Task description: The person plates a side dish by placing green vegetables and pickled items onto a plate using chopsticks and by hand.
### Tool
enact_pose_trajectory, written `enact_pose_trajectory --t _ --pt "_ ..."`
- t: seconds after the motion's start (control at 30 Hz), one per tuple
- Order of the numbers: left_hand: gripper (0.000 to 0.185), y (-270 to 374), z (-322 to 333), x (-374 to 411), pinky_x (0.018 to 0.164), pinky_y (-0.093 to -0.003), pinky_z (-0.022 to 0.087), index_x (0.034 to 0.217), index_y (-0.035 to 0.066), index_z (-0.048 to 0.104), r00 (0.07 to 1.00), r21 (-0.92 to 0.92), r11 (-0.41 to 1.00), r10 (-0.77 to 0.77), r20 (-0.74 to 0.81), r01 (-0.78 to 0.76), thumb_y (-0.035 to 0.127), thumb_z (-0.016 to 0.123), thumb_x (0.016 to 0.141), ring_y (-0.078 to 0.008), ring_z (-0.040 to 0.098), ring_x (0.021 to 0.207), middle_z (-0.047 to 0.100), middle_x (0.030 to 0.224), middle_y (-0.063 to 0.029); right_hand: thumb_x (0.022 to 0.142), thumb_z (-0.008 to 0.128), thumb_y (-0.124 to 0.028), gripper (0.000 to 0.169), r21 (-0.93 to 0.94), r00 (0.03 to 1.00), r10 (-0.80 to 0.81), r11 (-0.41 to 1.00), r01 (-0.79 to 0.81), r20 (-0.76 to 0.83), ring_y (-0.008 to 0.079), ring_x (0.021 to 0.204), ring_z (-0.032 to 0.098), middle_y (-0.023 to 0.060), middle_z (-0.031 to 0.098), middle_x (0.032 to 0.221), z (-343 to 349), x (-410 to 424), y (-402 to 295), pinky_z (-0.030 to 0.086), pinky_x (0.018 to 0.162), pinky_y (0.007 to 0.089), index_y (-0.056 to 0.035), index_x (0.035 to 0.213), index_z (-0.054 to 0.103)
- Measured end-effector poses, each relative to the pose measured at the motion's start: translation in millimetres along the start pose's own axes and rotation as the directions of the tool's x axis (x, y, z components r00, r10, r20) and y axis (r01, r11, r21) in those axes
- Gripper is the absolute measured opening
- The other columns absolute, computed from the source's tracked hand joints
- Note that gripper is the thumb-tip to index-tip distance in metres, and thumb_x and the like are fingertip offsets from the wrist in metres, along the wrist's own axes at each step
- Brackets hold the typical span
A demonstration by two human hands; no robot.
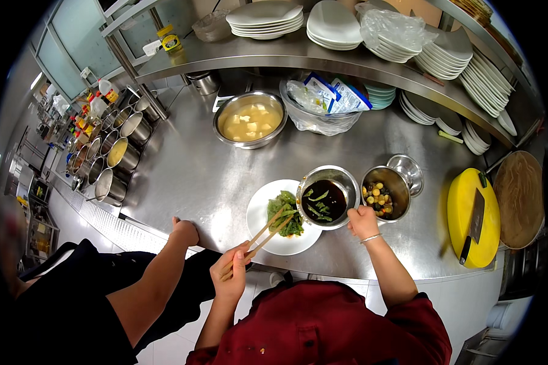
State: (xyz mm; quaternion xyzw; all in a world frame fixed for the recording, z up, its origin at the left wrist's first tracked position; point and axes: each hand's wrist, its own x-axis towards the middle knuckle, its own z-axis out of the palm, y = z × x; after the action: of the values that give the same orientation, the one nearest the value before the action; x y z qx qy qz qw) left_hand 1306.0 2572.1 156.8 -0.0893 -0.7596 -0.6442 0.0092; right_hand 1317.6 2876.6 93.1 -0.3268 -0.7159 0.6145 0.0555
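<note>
My left hand [230, 269] grips a pair of wooden chopsticks [266, 232], whose tips reach the leafy greens [283, 210] heaped on a round white plate [260, 237]. In my right hand [364, 222] is the rim of a steel bowl [352, 182]. Dark sauce [326, 187] with several green strips fills the bottom of this bowl. It overlaps the plate's right side in view and looks slightly tilted. Right beside it, another steel container [402, 200] holds small round pieces, yellow and dark. My right hand is close to that container's left edge.
Another person's hand [186, 231] rests at the counter's front edge on the left. Steel pots [112, 187] line the left side. Behind are a tofu bowl [250, 121] and a plastic-lined bowl [324, 123]. A cleaver [476, 219] lies on a yellow cutting board [459, 196] at right.
</note>
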Motion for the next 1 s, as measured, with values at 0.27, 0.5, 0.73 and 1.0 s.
enact_pose_trajectory --t 0.27,0.5,0.73,1.0 --pt "0.021 22 -10 -3 0.065 -0.0236 0.049 0.089 -0.009 0.055 0.999 -0.154 0.988 0.037 0.018 -0.034 0.009 0.045 0.085 -0.0184 0.06 0.075 0.057 0.096 -0.019 0.072 0.05 -0.014 0.024 0.0 1.0 -0.002 1.0 0.002 -0.005 0.0125 0.033 0.045 0.0085 0.05 0.045 -3 -1 0 0.035 0.03 0.0257 0.0004 0.053 0.046" --pt "0.021 18 23 16 0.065 -0.0238 0.05 0.093 -0.004 0.056 0.966 -0.182 0.982 0.009 0.26 0.04 0.012 0.044 0.086 -0.017 0.058 0.078 0.054 0.103 -0.0172 0.072 0.051 -0.014 0.024 -0.026 0.999 0.002 1.0 -0.001 0.034 0.0122 0.034 0.045 0.0093 0.051 0.045 0 -3 0 0.036 0.031 0.0253 0.0008 0.054 0.047" --pt "0.028 9 32 22 0.065 -0.0239 0.05 0.095 -0.006 0.056 0.972 -0.13 0.985 -0.087 0.219 0.117 0.019 0.044 0.088 -0.0175 0.06 0.079 0.058 0.097 -0.0138 0.072 0.05 -0.014 0.022 -0.014 0.996 0.029 1.0 -0.028 0.082 0.0122 0.034 0.045 0.0095 0.052 0.047 1 -10 -7 0.036 0.031 0.025 0.0016 0.057 0.049" --pt "0.029 15 28 23 0.066 -0.0242 0.05 0.096 -0.006 0.055 0.98 -0.133 0.984 -0.098 0.176 0.123 0.019 0.043 0.088 -0.0184 0.06 0.079 0.059 0.094 -0.0137 0.073 0.05 -0.014 0.021 -0.018 0.995 0.035 0.999 -0.033 0.098 0.012 0.033 0.045 0.0089 0.052 0.048 3 -10 -7 0.036 0.031 0.0244 0.0021 0.06 0.052"
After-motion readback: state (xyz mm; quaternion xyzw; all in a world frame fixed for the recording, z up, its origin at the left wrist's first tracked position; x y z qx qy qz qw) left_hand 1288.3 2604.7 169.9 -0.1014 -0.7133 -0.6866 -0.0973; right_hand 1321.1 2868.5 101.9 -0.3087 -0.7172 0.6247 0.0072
